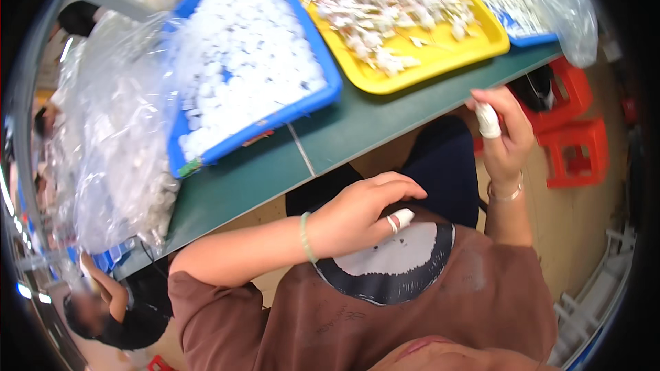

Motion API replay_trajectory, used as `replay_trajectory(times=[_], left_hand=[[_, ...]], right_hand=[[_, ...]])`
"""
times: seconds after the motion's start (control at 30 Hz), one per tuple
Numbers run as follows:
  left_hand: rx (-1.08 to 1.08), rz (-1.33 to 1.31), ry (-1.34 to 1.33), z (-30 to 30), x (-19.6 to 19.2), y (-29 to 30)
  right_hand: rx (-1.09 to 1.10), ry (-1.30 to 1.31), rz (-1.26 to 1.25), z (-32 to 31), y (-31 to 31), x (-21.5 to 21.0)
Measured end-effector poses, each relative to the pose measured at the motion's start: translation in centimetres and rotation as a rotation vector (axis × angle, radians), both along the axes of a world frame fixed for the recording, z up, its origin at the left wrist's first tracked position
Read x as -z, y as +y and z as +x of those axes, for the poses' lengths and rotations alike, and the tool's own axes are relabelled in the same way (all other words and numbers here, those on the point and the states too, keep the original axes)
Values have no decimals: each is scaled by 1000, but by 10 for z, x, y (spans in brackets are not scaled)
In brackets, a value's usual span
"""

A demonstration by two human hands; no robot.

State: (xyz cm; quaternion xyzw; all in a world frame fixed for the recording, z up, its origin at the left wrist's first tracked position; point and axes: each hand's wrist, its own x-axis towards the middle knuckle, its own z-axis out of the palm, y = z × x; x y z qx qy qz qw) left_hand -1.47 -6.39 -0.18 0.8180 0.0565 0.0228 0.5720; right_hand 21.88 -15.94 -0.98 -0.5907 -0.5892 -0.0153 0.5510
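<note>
My left hand [371, 207] hovers in front of my chest, its fingers loosely stretched and apart from the thumb, with nothing seen in it. White wrapping [400, 220] covers that thumb. To the right, just off the table edge, I hold up my right hand [507, 127] with its index finger bent toward the thumb. White wrapping [489, 121] covers this thumb too; whether anything sits between the fingertips is too small to tell. The yellow tray [385, 84] is nearest to my right hand and holds many small white pieces with thin stems.
A blue tray [258, 128] heaped with small white pieces stands left on the green table [371, 127]. A clear plastic bag [113, 124] bulges beside it. Another blue tray [533, 39] lies under plastic at far right. Red stools [577, 154] stand right; another person [130, 312] sits lower left.
</note>
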Motion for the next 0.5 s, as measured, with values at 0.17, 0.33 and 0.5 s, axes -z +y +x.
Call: replay_trajectory(times=[0.17, 0.33, 0.5], left_hand=[[-467, 676, -212, -31, -108, 77], [-427, 856, 234, -54, -50, 150], [-559, 849, 358, -45, -61, 153]], right_hand=[[-23, 40, 23, -4, -9, 2], [-110, 97, -31, -20, 3, 13], [-124, 152, -65, -23, -5, 17]])
